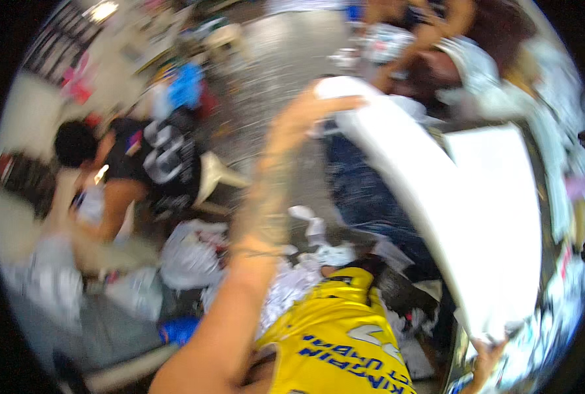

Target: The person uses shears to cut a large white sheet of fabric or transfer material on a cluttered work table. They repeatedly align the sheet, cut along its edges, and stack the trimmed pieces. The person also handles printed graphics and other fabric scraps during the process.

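Note:
A long white sheet point(463, 243) runs across the right half of the view, bowed along its left edge; blur hides whether it is paper or cloth. My left hand point(309, 108), arm stretched forward, is closed on its far end. At the near end, low on the right, my right hand point(487, 358) pinches the sheet's edge. Beneath and to the left of the sheet lies dark blue fabric point(371, 187). White scraps point(289, 289) are heaped below my left forearm, beside my yellow jersey.
A person in a black jersey point(171, 154) sits bent over at the left, on a pale plastic chair point(217, 177). Another person's arm point(424, 49) shows at the far right. Plastic bags point(190, 256) stand on the floor at left. Pale, blurred piles point(562, 131) line the right side.

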